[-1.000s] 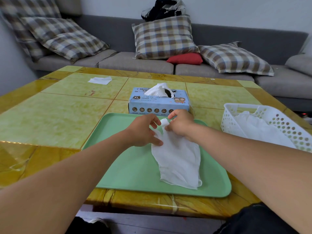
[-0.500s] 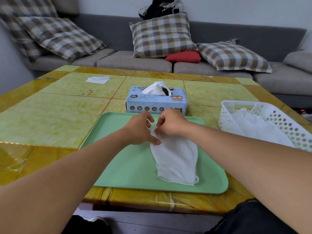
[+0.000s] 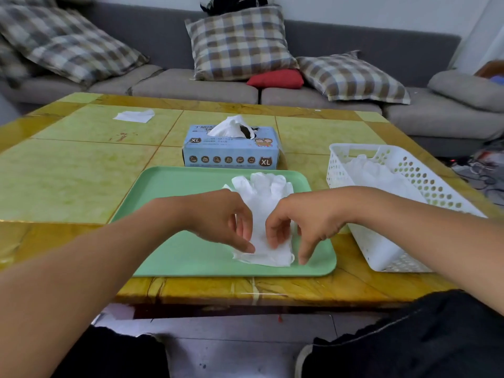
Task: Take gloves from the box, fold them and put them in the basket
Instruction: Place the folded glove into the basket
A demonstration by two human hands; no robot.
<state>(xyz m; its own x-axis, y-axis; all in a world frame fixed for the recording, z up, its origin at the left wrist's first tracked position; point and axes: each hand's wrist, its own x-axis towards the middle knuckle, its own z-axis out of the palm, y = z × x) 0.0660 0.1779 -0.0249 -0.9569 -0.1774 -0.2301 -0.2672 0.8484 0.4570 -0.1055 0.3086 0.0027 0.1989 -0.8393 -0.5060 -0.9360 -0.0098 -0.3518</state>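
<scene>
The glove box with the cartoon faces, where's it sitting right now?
In the head view the blue glove box stands mid-table, just beyond the far edge of the green tray, with the white basket off to its right.

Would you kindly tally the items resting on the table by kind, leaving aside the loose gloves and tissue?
Green tray: 1
Blue glove box: 1
White basket: 1
Total: 3
</scene>
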